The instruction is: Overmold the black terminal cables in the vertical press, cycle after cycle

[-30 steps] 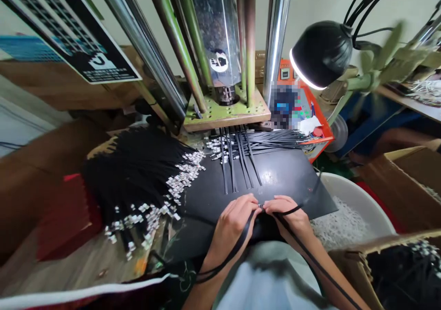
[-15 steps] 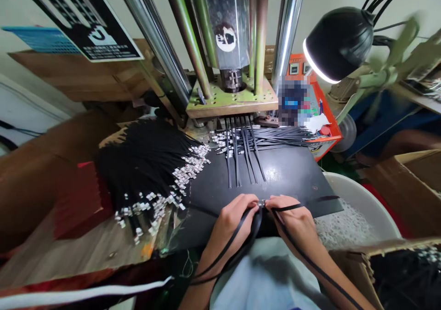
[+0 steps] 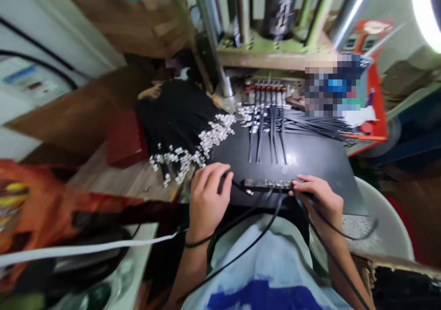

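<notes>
My left hand (image 3: 210,200) is closed around a thin black cable (image 3: 236,183) whose small metal end points right, beside the left end of a dark narrow bar (image 3: 257,184). Along the bar sit several metal cable ends, with black cables trailing down from it toward my lap. My right hand (image 3: 319,195) is at the bar's right end, thumb and fingers pinched on a black cable there; the exact grip is blurred. A further black cable (image 3: 358,237) loops out past my right wrist, and others drape over both forearms.
A press (image 3: 275,57) stands ahead, with several cables set in an orange-marked fixture (image 3: 268,88) under it. Piles of black cables with pale metal ends (image 3: 182,112) lie left and behind. A dark red box (image 3: 126,140) is left, a white tub (image 3: 396,218) right, a cardboard box (image 3: 365,266) lower right.
My hands have moved apart from meeting at a small metal end. The dark bar now shows between them. The view has shifted left and down, bringing the fixture under the press into sight.
</notes>
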Demonstrator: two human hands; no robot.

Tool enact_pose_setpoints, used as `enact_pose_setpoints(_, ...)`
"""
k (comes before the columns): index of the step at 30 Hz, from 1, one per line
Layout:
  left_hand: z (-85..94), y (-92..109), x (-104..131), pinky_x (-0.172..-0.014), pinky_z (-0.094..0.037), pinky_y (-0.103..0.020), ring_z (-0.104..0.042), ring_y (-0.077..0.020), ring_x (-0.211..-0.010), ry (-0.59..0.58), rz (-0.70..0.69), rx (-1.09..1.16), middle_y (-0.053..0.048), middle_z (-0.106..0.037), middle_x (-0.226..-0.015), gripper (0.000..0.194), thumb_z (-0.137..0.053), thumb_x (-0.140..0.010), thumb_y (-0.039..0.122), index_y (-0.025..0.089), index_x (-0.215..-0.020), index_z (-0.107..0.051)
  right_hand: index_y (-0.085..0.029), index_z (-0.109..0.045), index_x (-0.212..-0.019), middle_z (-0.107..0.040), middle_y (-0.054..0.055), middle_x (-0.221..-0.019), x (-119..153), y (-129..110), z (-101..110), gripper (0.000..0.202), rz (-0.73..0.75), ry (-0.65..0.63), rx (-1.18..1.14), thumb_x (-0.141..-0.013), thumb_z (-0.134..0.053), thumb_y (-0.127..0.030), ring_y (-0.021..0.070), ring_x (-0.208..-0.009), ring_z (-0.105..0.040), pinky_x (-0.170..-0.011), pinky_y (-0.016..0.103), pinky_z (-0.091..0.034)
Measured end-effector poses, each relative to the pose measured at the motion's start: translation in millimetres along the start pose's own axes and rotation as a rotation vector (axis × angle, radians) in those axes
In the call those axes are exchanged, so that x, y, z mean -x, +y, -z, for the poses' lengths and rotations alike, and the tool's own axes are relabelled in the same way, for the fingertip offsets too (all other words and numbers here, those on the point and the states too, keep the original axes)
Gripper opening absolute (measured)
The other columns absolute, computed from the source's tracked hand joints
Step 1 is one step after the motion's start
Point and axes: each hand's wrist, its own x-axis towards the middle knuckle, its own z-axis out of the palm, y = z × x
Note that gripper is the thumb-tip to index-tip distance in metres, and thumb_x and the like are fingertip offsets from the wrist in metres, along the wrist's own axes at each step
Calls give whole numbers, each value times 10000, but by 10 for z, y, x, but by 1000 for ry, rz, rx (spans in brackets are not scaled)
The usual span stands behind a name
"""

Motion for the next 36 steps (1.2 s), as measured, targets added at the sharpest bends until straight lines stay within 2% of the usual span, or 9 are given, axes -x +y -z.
enact_pose_setpoints(4, 155, -258, 214, -914, -471, -372, -604, -213, -984, 286, 267, -236, -103, -658, -1009, 135, -536, -917, 212, 171, -1006, -629, -250, -692, -848, -745, 44, -997, 24, 61, 37, 55, -102, -84, 7, -871, -656, -284, 259, -1123, -622, -954, 429, -478)
enact_pose_setpoints(10, 203, -367, 270, -790, -464, -342, -591, -207, -822, 206, 484, -393, -63, -624, -862, 141, -563, -909, 298, 173, -914, -628, -227, -666, -852, -722, 70, -1005, 9, -20, 9, 190, -188, -152, 151, -898, -598, -398, 249, -961, -649, -847, 407, -483)
enact_pose_setpoints(16, 280, -387, 264, -801, -488, -349, -601, -203, -844, 325, 647, -360, -123, -586, -1061, 293, -594, -873, 248, 136, -1143, -576, -236, -671, -858, -728, 51, -977, -196, 133, 201, 230, -84, -457, 126, -901, -580, -442, 224, -857, -692, -714, 349, -538)
enact_pose_setpoints(19, 389, -525, 307, -777, -494, -353, -606, -196, -774, 235, 695, -293, -65, -634, -876, 168, -565, -875, 221, 161, -1019, -625, -285, -707, -971, -750, 35, -974, -512, 264, 363, 236, 112, -706, 13, -953, -484, -359, 187, -818, -723, -673, 294, -567)
enact_pose_setpoints(21, 458, -600, 336, -782, -497, -356, -607, -184, -751, 202, 718, -210, -48, -646, -840, 180, -590, -845, 217, 164, -1010, -640, -302, -710, -973, -757, 28, -882, -787, 250, 342, 229, 203, -697, 31, -947, -485, -339, 171, -721, -720, -633, 278, -558)
enact_pose_setpoints(25, 538, -551, 387, -625, -499, -271, -570, -121, -632, 199, 789, 345, -18, -622, -758, 288, -617, -830, 295, 146, -1074, -649, -272, -709, -945, -746, 26, -877, -1268, -38, -133, 212, 235, -802, -47, -936, -523, -373, 166, -737, -702, -671, 276, -535)
enact_pose_setpoints(29, 558, -241, 449, -517, -482, -212, -608, -117, -672, 297, 609, 887, -29, -603, -779, 228, -563, -900, 374, 193, -994, -665, -246, -722, -834, -719, -6, -718, -1403, -343, -781, 160, 297, -1057, 69, -820, -690, -402, 153, -612, -659, -536, 240, -455)
enact_pose_setpoints(32, 575, -5, 470, -668, -557, -263, -664, -137, -817, 467, 239, 628, 7, -629, -855, 104, -606, -888, 197, 264, -929, -675, -239, -717, -777, -697, -17, -661, -1340, -476, -1069, 140, 342, -1118, 247, -684, -805, -296, 154, -567, -632, -450, 234, -350)
enact_pose_setpoints(36, 501, 123, 365, -814, -558, -272, -672, -148, -952, 320, -159, 236, 16, -684, -921, 230, -622, -848, 68, 255, -966, -688, -205, -691, -773, -683, -38, -662, -1359, -563, -1142, 142, 241, -1229, 31, -698, -692, -85, 114, -598, -621, -543, 208, -422)
